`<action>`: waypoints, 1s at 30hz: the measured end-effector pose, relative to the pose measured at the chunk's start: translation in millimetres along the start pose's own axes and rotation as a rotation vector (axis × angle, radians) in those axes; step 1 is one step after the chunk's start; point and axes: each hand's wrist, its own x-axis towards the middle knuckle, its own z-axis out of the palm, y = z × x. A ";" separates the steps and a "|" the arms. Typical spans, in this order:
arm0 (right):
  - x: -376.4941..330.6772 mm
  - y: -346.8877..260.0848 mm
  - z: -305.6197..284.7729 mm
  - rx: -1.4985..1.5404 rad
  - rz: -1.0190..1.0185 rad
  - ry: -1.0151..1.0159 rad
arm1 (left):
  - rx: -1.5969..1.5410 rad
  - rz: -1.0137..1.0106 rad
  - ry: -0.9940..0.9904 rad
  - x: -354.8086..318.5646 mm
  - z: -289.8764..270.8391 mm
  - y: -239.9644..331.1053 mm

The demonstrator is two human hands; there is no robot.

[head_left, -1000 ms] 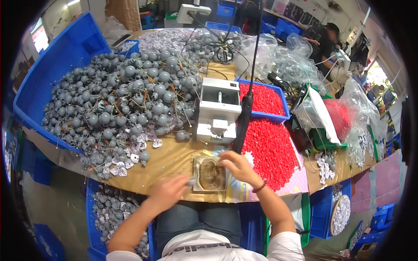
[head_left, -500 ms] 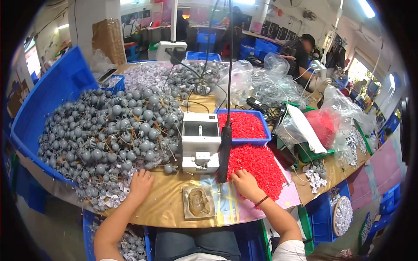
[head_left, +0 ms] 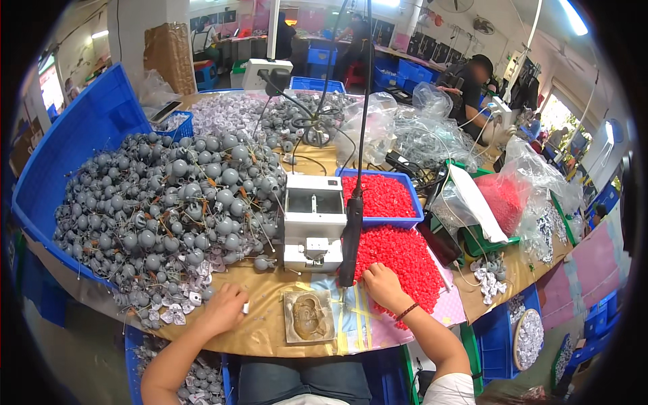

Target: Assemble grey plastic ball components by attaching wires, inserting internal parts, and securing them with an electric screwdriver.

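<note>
In the head view, my left hand (head_left: pixel 227 308) pinches a small white piece (head_left: pixel 246 308) left of the hollowed block (head_left: pixel 309 317); my right hand (head_left: pixel 384 286) curls at the red plastic pieces (head_left: pixel 405 264), holding what I cannot tell. A loose pinch could drop the small white piece.

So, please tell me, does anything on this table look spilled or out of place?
Possibly the small red plastic pieces: many lie loose in front of the blue tray holding more, as if spilled. Grey ball-shaped parts also spread from the blue crate onto the table. Both may be deliberate.
</note>
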 end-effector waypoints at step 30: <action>25.9 -131.6 -15.5 0.511 -0.340 0.197 | -0.304 0.006 0.498 139.0 -80.2 40.6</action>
